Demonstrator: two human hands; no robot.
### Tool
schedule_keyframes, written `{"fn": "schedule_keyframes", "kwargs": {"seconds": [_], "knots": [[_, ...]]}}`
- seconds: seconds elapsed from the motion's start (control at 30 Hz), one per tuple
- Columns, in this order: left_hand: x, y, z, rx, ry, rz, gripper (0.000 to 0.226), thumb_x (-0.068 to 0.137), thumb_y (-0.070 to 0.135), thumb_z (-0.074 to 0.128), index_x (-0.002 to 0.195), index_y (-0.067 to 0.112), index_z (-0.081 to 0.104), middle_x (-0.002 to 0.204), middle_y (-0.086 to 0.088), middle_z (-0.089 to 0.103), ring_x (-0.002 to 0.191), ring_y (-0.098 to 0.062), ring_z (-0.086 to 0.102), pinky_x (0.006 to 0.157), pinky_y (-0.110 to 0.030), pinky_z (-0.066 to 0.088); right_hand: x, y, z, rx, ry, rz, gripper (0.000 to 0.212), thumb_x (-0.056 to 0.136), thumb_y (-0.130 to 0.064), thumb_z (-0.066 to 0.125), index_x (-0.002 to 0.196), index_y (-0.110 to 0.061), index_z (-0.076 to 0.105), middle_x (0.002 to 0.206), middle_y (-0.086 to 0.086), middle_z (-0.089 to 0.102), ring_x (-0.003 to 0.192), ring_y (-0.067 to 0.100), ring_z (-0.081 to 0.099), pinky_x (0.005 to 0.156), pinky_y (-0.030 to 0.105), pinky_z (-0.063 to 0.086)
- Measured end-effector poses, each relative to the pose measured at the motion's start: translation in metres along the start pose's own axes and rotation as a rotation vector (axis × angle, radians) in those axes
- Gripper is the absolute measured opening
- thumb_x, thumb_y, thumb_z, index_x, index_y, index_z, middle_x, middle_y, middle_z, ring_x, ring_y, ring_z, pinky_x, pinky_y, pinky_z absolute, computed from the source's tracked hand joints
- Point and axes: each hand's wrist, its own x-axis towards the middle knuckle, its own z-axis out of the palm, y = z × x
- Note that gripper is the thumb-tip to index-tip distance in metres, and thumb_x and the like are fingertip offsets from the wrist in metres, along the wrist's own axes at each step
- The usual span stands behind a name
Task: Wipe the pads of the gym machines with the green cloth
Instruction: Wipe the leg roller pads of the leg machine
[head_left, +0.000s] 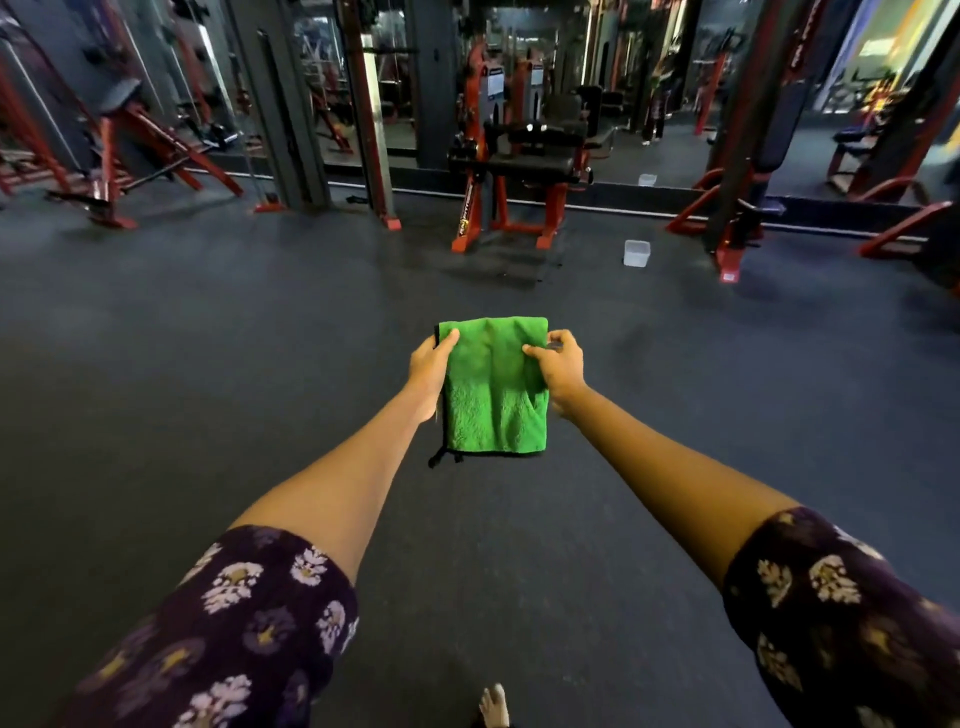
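A folded green cloth with a dark edge hangs in front of me over the floor. My left hand grips its upper left edge, thumb on the front. My right hand pinches the upper right edge. Straight ahead, well beyond the cloth, stands a red-framed gym machine with black pads. A second machine with a long dark back pad rises at the right.
Dark rubber floor spreads between me and the machines. A small clear plastic container sits on the floor right of the centre machine. Red benches stand at the far left, mirrors line the back wall, and a bare foot shows at the bottom.
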Motion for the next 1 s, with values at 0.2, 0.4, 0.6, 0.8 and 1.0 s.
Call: {"fn": "schedule_keyframes", "kwargs": {"seconds": [0.2,0.4,0.6,0.8,1.0], "knots": [[0.163,0.039,0.039,0.011,-0.063,0.043,0.024,0.097,0.019,0.051,0.120,0.011,0.056,0.110,-0.002,0.060,0.091,-0.013,0.059,0.071,-0.025,0.048,0.148,-0.041,0.024,0.197,-0.031,0.037,0.025,0.083,0.009,0.059,0.079,-0.015,0.052,0.086,0.007,0.061,0.074,0.017,0.060,0.052,0.022,0.052],[0.314,0.050,0.072,0.081,-0.101,0.040,0.021,0.097,0.016,0.052,0.116,0.011,0.058,0.104,0.002,0.061,0.093,-0.013,0.057,0.066,-0.020,0.044,0.292,-0.048,0.050,0.311,-0.018,0.140,0.027,0.083,0.009,0.058,0.072,-0.014,0.052,0.073,0.003,0.059,0.063,0.014,0.055,0.037,0.013,0.040],[0.484,0.049,0.102,0.051,-0.119,0.092,0.015,0.096,0.020,0.054,0.111,0.017,0.055,0.105,0.001,0.063,0.090,-0.010,0.062,0.076,-0.025,0.052,0.460,-0.039,0.087,0.270,-0.087,0.115,0.030,0.087,0.001,0.059,0.114,-0.013,0.060,0.084,0.000,0.063,0.068,0.010,0.059,0.049,0.019,0.047],[0.653,0.081,0.122,0.108,-0.087,0.089,0.033,0.089,0.006,0.061,0.117,0.016,0.047,0.113,-0.004,0.059,0.102,-0.018,0.058,0.091,-0.038,0.049,0.633,-0.059,0.133,-0.003,-0.281,-0.088,0.076,0.077,0.020,0.060,0.138,-0.016,0.033,0.104,0.006,0.057,0.081,0.011,0.058,0.059,0.017,0.053],[0.811,0.090,0.108,0.322,0.221,0.265,0.038,0.086,0.005,0.063,0.098,0.015,0.029,0.096,-0.007,0.052,0.082,-0.018,0.050,0.077,-0.034,0.043,0.790,-0.051,0.217,-0.098,-0.209,-0.060,0.066,0.081,0.004,0.068,0.134,-0.005,0.030,0.096,0.011,0.062,0.077,0.017,0.056,0.070,0.030,0.051]]}}
